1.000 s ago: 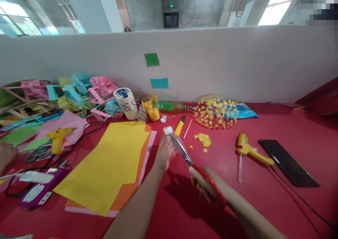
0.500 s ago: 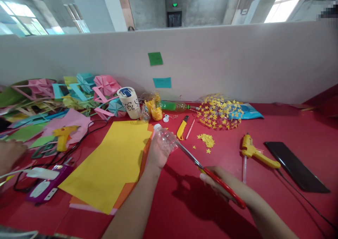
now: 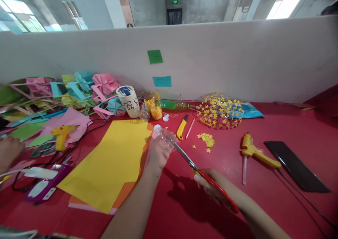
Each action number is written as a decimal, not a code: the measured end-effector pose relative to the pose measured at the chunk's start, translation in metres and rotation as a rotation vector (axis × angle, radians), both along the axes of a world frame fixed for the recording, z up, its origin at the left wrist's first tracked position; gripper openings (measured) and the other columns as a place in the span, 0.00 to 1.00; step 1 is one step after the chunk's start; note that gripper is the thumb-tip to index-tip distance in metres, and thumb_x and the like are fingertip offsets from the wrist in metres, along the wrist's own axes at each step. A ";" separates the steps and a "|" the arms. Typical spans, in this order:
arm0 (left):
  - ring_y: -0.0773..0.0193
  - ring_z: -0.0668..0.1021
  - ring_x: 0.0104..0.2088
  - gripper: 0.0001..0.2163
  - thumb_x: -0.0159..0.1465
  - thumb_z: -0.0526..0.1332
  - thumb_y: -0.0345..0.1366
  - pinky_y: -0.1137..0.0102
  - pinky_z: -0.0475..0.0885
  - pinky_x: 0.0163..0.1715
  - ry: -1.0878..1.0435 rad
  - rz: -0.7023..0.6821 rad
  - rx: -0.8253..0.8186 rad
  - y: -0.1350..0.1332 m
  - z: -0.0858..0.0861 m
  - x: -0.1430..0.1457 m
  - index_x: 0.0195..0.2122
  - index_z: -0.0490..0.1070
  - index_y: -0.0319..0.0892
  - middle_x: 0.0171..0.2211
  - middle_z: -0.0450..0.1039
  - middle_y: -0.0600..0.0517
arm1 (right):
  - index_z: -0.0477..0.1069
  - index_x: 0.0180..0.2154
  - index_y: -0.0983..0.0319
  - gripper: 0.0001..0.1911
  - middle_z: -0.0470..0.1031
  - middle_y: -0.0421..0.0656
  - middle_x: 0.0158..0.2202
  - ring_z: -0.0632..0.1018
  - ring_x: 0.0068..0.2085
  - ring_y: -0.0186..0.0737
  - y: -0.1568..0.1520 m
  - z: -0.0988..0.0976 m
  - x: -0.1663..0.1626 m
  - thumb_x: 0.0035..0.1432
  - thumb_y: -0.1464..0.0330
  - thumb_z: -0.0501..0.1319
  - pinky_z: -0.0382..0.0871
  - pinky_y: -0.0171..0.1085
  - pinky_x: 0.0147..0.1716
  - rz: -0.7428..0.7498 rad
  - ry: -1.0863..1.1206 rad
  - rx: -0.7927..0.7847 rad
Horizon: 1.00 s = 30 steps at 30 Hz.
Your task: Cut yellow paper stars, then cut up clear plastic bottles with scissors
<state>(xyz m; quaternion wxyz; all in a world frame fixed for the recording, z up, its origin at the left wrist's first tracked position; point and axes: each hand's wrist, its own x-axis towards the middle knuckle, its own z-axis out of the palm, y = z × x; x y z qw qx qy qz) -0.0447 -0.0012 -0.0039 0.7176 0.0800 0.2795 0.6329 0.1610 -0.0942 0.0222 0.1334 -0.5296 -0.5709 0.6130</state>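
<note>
My left hand [image 3: 159, 152] is closed around a clear plastic bottle top [image 3: 167, 137] with a white cap, which points away to the upper left. In my right hand [image 3: 210, 184] are red-handled scissors [image 3: 190, 163], their long blades reaching to the cut rim of the bottle piece. The blades look nearly closed; whether plastic lies between them I cannot tell. Left of my left arm lie stacked sheets of yellow paper [image 3: 105, 161]. Just beyond the bottle piece are a yellow utility knife [image 3: 182, 127] and a thin pink straw [image 3: 190, 128].
Yellow paper stars [image 3: 206, 139] lie in a small pile. A yellow glue gun [image 3: 258, 152] and a black phone-like slab [image 3: 295, 166] are at right. Left are another glue gun [image 3: 61, 136], a purple power strip [image 3: 49, 182] and another person's hand [image 3: 10, 151]. A white partition [image 3: 211, 62] stands behind.
My right hand and the scissors have moved slightly left and down, the blades now reaching further over the bottle piece. The other person's hand has shifted a little left.
</note>
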 end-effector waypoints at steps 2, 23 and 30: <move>0.57 0.82 0.39 0.12 0.61 0.63 0.35 0.55 0.73 0.50 0.009 -0.008 0.009 -0.001 0.001 0.001 0.46 0.72 0.41 0.36 0.79 0.47 | 0.60 0.26 0.59 0.32 0.55 0.31 0.15 0.60 0.15 0.28 -0.002 0.000 -0.005 0.53 0.36 0.55 0.53 0.28 0.14 -0.019 0.033 -0.037; 0.56 0.81 0.39 0.08 0.58 0.64 0.34 0.56 0.74 0.49 0.060 -0.001 0.000 -0.004 0.008 0.005 0.39 0.72 0.42 0.34 0.78 0.48 | 0.61 0.24 0.59 0.30 0.57 0.31 0.14 0.62 0.12 0.28 -0.002 -0.018 -0.012 0.57 0.40 0.54 0.53 0.27 0.09 -0.097 -0.013 -0.061; 0.60 0.81 0.34 0.09 0.57 0.64 0.33 0.59 0.75 0.45 0.064 0.009 -0.004 -0.003 0.008 0.004 0.40 0.72 0.42 0.34 0.77 0.49 | 0.60 0.21 0.59 0.30 0.55 0.31 0.11 0.60 0.11 0.26 -0.001 -0.004 -0.017 0.55 0.40 0.57 0.54 0.26 0.10 -0.107 -0.064 -0.071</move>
